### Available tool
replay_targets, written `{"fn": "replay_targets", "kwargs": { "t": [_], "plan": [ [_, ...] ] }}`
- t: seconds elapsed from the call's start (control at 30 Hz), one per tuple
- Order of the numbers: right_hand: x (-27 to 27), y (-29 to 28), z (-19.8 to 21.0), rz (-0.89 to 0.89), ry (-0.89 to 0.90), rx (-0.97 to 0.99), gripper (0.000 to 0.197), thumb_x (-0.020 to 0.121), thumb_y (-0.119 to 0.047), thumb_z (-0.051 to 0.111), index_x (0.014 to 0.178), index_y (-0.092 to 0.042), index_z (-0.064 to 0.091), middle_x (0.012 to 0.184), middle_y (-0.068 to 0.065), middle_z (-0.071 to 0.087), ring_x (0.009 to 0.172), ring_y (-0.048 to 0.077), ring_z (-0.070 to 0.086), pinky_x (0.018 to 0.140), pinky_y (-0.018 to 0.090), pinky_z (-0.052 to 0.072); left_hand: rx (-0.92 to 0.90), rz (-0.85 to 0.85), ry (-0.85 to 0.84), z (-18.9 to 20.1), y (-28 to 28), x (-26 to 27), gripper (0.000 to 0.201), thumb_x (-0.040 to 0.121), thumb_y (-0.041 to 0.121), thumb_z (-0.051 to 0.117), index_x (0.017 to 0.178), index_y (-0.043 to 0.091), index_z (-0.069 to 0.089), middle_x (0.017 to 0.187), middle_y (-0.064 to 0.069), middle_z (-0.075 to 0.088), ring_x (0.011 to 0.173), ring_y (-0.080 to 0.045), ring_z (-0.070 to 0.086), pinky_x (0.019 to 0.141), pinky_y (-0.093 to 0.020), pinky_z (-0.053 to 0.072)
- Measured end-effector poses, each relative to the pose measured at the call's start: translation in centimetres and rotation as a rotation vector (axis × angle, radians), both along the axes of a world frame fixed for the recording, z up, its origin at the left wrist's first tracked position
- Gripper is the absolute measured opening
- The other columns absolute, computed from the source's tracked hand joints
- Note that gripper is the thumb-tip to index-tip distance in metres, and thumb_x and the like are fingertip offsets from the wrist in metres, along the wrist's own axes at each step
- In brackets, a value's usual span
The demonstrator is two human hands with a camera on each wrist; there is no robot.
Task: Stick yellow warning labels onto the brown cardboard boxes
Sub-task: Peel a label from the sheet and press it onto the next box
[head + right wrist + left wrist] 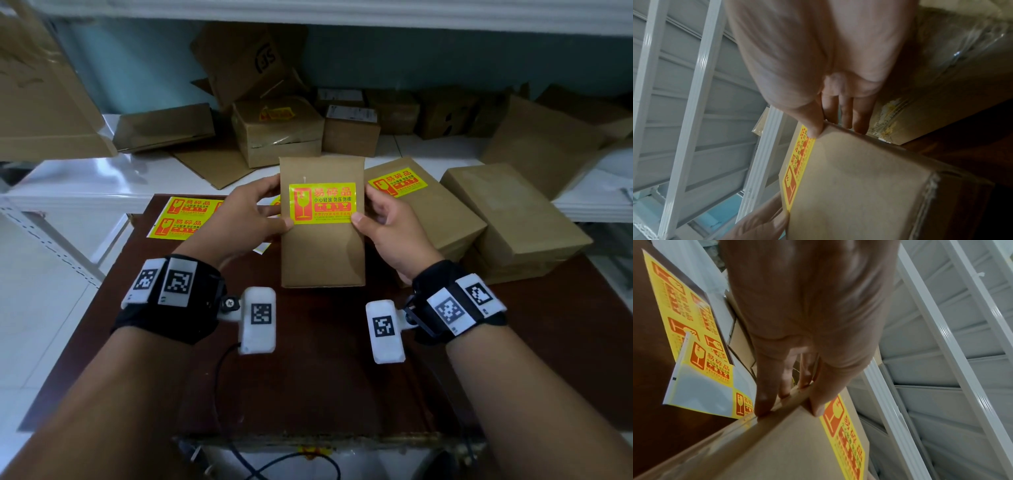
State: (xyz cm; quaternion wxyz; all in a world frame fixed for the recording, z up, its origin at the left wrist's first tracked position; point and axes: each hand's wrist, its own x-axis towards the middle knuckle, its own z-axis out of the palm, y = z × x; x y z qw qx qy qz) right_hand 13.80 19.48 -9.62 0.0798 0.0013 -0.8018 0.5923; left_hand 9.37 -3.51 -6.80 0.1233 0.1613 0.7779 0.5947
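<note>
A brown cardboard box (322, 253) stands in the middle of the dark wooden table, its top face turned toward me. A yellow warning label (322, 203) lies flat on its upper half. My left hand (253, 214) grips the box's left edge, thumb on the label's lower left corner, fingers (764, 395) behind the edge. My right hand (383, 219) grips the right edge, thumb on the label's lower right corner (813, 131). Sheets of spare yellow labels (185, 216) lie on the table to the left, partly under my left hand.
A labelled box (421, 202) and unlabelled brown boxes (510, 212) are stacked at the right. More boxes (277, 130) and flattened cardboard (164, 126) crowd the white shelf behind. White metal shelving (941, 353) stands around. A cable (219, 394) runs over the table's near edge.
</note>
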Motion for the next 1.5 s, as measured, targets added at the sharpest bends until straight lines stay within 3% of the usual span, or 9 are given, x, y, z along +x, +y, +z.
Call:
{"fn": "replay_targets", "kwargs": {
  "t": [0.1, 0.3, 0.53, 0.7, 0.87, 1.03, 1.17, 1.3, 1.5],
  "plan": [
    [0.0, -0.2, 0.1, -0.008, 0.008, 0.007, 0.054, 0.097, 0.004, 0.058, 0.147, -0.014, 0.049, 0.124, -0.018, 0.063, 0.114, -0.013, 0.057, 0.092, 0.004, 0.043, 0.014, 0.025, -0.005, 0.0, 0.0, 0.1, 0.065, 0.086, -0.009, 0.064, 0.139, 0.028, 0.057, 0.132, 0.012, 0.064, 0.109, -0.011, 0.069, 0.079, -0.039, 0.061],
    [0.0, -0.2, 0.3, 0.012, 0.011, 0.005, 0.052, 0.098, 0.003, 0.057, 0.146, -0.015, 0.05, 0.125, -0.014, 0.065, 0.118, -0.004, 0.06, 0.096, 0.008, 0.046, 0.004, 0.303, 0.137, -0.2, 1.4, 0.2, 0.027, 0.09, 0.043, 0.066, 0.107, 0.023, 0.074, 0.087, 0.017, 0.07, 0.096, -0.008, 0.068, 0.087, -0.052, 0.058],
    [0.0, 0.0, 0.0, 0.027, 0.028, -0.03, 0.055, 0.097, 0.005, 0.057, 0.148, -0.013, 0.048, 0.132, -0.006, 0.065, 0.128, 0.006, 0.058, 0.105, 0.016, 0.045, 0.006, 0.215, 0.131, 0.1, 1.0, 0.3, 0.026, 0.09, 0.016, 0.073, 0.113, 0.028, 0.071, 0.11, 0.012, 0.072, 0.105, -0.012, 0.069, 0.078, -0.041, 0.062],
    [0.0, 0.0, 0.0, 0.028, 0.033, -0.013, 0.055, 0.097, 0.004, 0.059, 0.147, -0.015, 0.049, 0.133, -0.01, 0.063, 0.13, 0.005, 0.056, 0.104, 0.011, 0.043, -0.006, 0.13, 0.085, 0.1, 0.7, 0.5, 0.048, 0.089, 0.002, 0.07, 0.12, 0.039, 0.064, 0.114, 0.02, 0.07, 0.077, 0.002, 0.069, 0.071, -0.033, 0.057],
    [0.1, 0.0, 0.0, 0.014, 0.02, -0.026, 0.055, 0.097, 0.004, 0.059, 0.147, -0.017, 0.049, 0.125, -0.017, 0.063, 0.121, -0.004, 0.057, 0.095, 0.006, 0.044, -0.027, -0.023, 0.003, 0.1, 0.1, 0.3, 0.077, 0.083, -0.011, 0.07, 0.146, 0.029, 0.05, 0.134, 0.014, 0.063, 0.116, -0.005, 0.064, 0.078, -0.02, 0.058],
    [0.1, -0.2, 0.2, 0.002, 0.027, -0.02, 0.056, 0.097, 0.003, 0.06, 0.148, -0.015, 0.048, 0.128, -0.018, 0.061, 0.119, -0.007, 0.056, 0.099, 0.006, 0.042, 0.02, 0.191, 0.034, 0.0, 1.0, 0.1, 0.03, 0.089, 0.03, 0.073, 0.119, 0.029, 0.071, 0.113, 0.013, 0.072, 0.109, -0.011, 0.068, 0.086, -0.05, 0.06],
    [0.3, -0.4, 0.3, -0.011, 0.032, 0.009, 0.054, 0.097, 0.0, 0.06, 0.147, -0.018, 0.048, 0.114, -0.034, 0.055, 0.1, -0.031, 0.049, 0.087, -0.003, 0.037, 0.008, 0.272, 0.105, -0.5, 1.4, -0.2, 0.032, 0.085, 0.037, 0.077, 0.113, 0.023, 0.072, 0.106, 0.012, 0.073, 0.108, -0.012, 0.068, 0.092, -0.052, 0.056],
    [0.1, -1.1, 0.5, -0.062, 0.052, 0.009, 0.032, 0.095, -0.016, 0.067, 0.12, -0.035, 0.064, 0.109, -0.026, 0.069, 0.101, -0.015, 0.062, 0.093, 0.017, 0.05, -0.005, 0.268, 0.093, -0.5, 1.3, -0.3, 0.028, 0.084, 0.031, 0.079, 0.109, 0.023, 0.07, 0.104, 0.011, 0.073, 0.106, -0.012, 0.069, 0.092, -0.052, 0.056],
    [-0.2, -1.9, 0.2, -0.248, 0.128, -0.013, 0.016, 0.089, -0.032, 0.074, 0.105, -0.032, 0.076, 0.097, -0.016, 0.077, 0.095, 0.001, 0.072, 0.092, 0.04, 0.059, -0.027, 0.258, 0.098, -0.3, 1.5, 0.0, 0.025, 0.085, 0.027, 0.079, 0.108, 0.024, 0.069, 0.102, 0.012, 0.072, 0.104, -0.012, 0.069, 0.089, -0.05, 0.058]
  ]
}}
